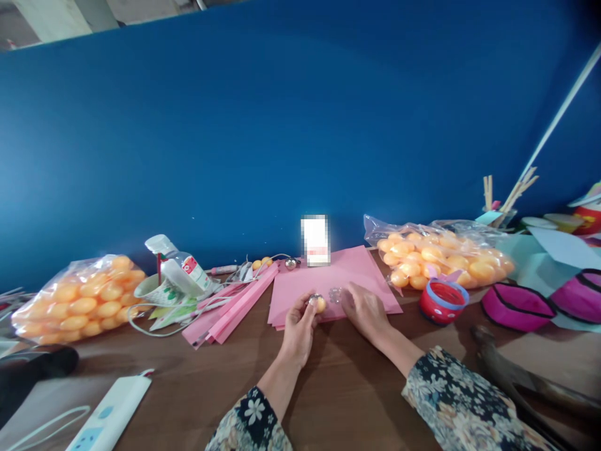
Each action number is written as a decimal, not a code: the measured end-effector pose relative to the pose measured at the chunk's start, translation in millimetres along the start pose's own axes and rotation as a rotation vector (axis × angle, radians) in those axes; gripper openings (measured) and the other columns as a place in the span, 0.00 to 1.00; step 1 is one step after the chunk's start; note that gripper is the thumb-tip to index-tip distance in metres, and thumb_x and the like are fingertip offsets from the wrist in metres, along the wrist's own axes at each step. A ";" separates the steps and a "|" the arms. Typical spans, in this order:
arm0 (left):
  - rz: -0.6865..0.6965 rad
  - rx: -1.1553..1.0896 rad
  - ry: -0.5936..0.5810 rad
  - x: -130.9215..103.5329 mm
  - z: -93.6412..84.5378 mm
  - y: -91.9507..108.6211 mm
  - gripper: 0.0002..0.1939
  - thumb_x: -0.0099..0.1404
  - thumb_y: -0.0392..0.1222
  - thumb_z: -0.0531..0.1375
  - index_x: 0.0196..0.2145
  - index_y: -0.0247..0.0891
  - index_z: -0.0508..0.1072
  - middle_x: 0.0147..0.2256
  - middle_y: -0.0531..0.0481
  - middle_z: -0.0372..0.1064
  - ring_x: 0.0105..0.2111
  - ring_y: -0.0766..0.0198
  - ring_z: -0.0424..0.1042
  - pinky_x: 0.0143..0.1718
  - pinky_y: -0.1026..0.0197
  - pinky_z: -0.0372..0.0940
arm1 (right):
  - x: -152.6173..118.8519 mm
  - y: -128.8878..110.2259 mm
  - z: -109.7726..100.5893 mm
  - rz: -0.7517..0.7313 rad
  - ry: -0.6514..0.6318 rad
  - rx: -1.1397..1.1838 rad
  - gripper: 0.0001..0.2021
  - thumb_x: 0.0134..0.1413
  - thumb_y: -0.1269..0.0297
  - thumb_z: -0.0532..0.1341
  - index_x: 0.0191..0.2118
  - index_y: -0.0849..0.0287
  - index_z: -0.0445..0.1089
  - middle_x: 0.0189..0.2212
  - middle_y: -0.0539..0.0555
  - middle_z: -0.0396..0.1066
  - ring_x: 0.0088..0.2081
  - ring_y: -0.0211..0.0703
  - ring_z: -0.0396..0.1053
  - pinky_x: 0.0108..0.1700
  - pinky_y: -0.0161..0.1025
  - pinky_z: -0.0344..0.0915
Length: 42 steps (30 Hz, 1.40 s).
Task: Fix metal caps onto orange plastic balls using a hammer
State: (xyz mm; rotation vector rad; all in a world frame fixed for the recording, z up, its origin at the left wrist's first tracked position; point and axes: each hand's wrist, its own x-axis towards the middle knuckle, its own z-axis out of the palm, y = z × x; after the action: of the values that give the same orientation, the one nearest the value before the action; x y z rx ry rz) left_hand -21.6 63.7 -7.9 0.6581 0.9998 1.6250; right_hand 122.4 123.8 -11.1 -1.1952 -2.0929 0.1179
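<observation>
Near the front edge of the pink paper sheets [291,294], my left hand [299,329] pinches a small pale-yellow ball [321,304] with a shiny, silvery part at its upper left. Just to the right, my right hand [367,313] has its fingers closed at a small clear, glittery plastic piece [335,295]. Its exact kind is too small to make out. The two hands are apart, with the ball and the clear piece facing each other. A silver ball [291,264] lies behind them at the paper's back left corner.
Bags of orange balls stand on the left [79,304] and right [436,257]. Left of the paper are pink strips [235,310], a white cord and a tipped bottle [190,269]. A red cup [444,302] and magenta fabric pieces [516,307] lie right. A blue partition [282,125] rises behind.
</observation>
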 end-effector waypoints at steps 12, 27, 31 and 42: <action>-0.006 -0.106 0.022 0.9 -0.6 -0.1 0.19 0.55 0.43 0.61 0.44 0.37 0.70 0.35 0.47 0.72 0.33 0.65 0.71 0.37 0.60 0.66 | -0.2 2.3 1.7 -0.002 0.012 0.083 0.05 0.54 0.68 0.53 0.31 0.57 0.64 0.28 0.52 0.68 0.31 0.42 0.66 0.32 0.34 0.60; -0.021 -0.062 0.022 0.6 -1.4 0.1 0.19 0.53 0.42 0.63 0.44 0.36 0.71 0.34 0.47 0.72 0.32 0.65 0.72 0.36 0.62 0.65 | -0.3 3.3 1.8 -0.005 0.030 0.161 0.06 0.56 0.64 0.54 0.31 0.57 0.65 0.28 0.52 0.69 0.31 0.42 0.67 0.32 0.35 0.61; -0.017 -0.080 0.021 0.8 -1.4 0.0 0.18 0.53 0.41 0.63 0.42 0.36 0.71 0.33 0.48 0.72 0.31 0.66 0.71 0.35 0.62 0.65 | -0.3 3.9 1.2 0.001 0.006 0.207 0.07 0.55 0.64 0.55 0.30 0.57 0.67 0.28 0.52 0.71 0.32 0.42 0.68 0.33 0.35 0.62; -0.002 -0.119 0.036 1.0 0.7 1.5 0.17 0.54 0.42 0.62 0.41 0.35 0.71 0.32 0.48 0.71 0.30 0.67 0.71 0.36 0.60 0.67 | 0.7 3.2 -0.3 0.023 -0.017 0.225 0.08 0.56 0.63 0.54 0.30 0.57 0.68 0.29 0.52 0.73 0.32 0.42 0.70 0.33 0.35 0.63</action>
State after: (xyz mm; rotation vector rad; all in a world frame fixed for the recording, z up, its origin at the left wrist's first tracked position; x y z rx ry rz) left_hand -22.1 64.7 -6.3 0.5487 0.9212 1.6862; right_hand 124.6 126.1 -11.8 -1.0855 -2.0191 0.3655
